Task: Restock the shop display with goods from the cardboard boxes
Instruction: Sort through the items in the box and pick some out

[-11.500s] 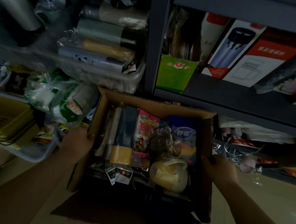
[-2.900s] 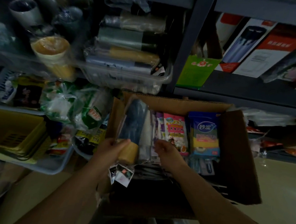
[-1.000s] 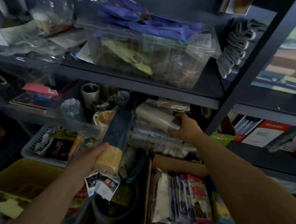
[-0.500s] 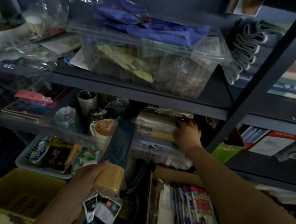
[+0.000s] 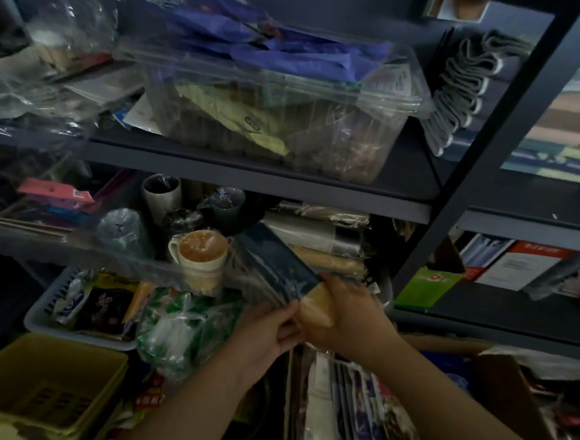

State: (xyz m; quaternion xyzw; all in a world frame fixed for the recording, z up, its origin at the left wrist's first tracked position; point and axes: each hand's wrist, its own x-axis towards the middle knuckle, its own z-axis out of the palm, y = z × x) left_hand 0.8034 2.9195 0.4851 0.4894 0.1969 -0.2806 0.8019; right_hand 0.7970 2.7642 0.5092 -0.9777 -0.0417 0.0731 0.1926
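A long wrapped item (image 5: pixel 275 267), dark blue with a tan end, lies tilted in front of the middle shelf. My left hand (image 5: pixel 267 331) pinches its plastic wrap from below. My right hand (image 5: pixel 347 313) grips the tan end. Its blue end points up-left toward a stack of similar wrapped rolls (image 5: pixel 318 235) in a clear bin on the shelf. The cardboard box (image 5: pixel 510 386) stands open at the lower right, with several flat packets (image 5: pixel 371 411) upright inside.
A cream mug (image 5: pixel 200 254) and grey cups (image 5: pixel 161 195) stand left of the rolls. A clear tub (image 5: pixel 282 116) fills the upper shelf. A black upright post (image 5: pixel 485 154) divides the shelving. A yellow basket (image 5: pixel 37 380) and bagged goods (image 5: pixel 178 329) lie at the lower left.
My right hand has left the rolls on the shelf and taken the tan end of the item. The item has moved right and tilted toward the rolls.
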